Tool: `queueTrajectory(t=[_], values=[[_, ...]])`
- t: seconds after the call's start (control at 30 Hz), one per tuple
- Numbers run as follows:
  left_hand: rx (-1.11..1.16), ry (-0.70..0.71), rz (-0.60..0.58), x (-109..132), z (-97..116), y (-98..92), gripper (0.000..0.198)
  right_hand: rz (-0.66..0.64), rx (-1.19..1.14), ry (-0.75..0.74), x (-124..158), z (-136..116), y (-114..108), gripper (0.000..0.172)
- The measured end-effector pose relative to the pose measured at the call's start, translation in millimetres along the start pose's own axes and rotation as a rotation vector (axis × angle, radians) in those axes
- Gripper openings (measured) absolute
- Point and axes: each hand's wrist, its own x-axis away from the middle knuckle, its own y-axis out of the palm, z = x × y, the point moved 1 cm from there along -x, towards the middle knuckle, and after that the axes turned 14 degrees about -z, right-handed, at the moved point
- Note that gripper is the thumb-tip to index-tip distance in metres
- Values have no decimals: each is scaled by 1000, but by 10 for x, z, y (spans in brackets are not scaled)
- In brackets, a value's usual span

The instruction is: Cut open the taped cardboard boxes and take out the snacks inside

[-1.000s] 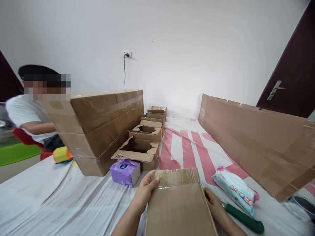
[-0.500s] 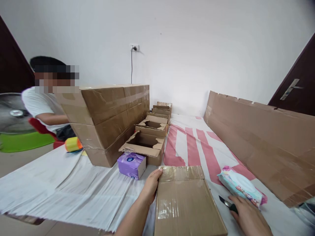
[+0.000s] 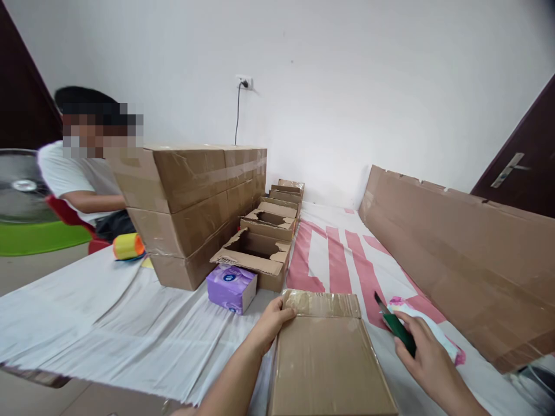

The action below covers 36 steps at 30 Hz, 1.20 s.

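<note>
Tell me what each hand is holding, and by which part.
The right hand holds the knife by its green handle; the left hand holds the cardboard box at its far left corner.

Stacked boxes (image 3: 193, 211) stand left of a row of open boxes (image 3: 273, 234); a purple tissue pack (image 3: 229, 289) sits before the nearest. A cardboard panel (image 3: 455, 248) stands at the right of the cloth (image 3: 130, 335). A cord (image 3: 237, 118) hangs from a wall socket (image 3: 248, 81). A person (image 3: 82, 176) sits on a red chair (image 3: 71, 219) near a fan (image 3: 21, 185).

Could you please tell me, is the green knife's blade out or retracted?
Out: the dark blade projects beyond the green handle held in the right hand.
</note>
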Motion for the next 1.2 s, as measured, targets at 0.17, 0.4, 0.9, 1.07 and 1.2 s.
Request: queueTrajectory(t=[0.17, 0.4, 0.9, 1.07, 1.2], values=[[-14, -16, -29, -14, -47, -55, 29, -270, -25, -354, -313, -1009, -233, 48], [14, 16, -61, 6, -52, -95, 26, -510, 72, -379, -549, -1482, 33, 45], [75, 68, -22, -36, -77, 8, 19, -480, 182, -303, -514, -1577, 71, 44], [80, 71, 9, -36, -93, -16, 16, -365, 306, -307, -470, -1584, 215, 44], [96, 57, 38, -15, -87, -42, 15, -332, 340, -344, -465, -1560, 253, 43]])
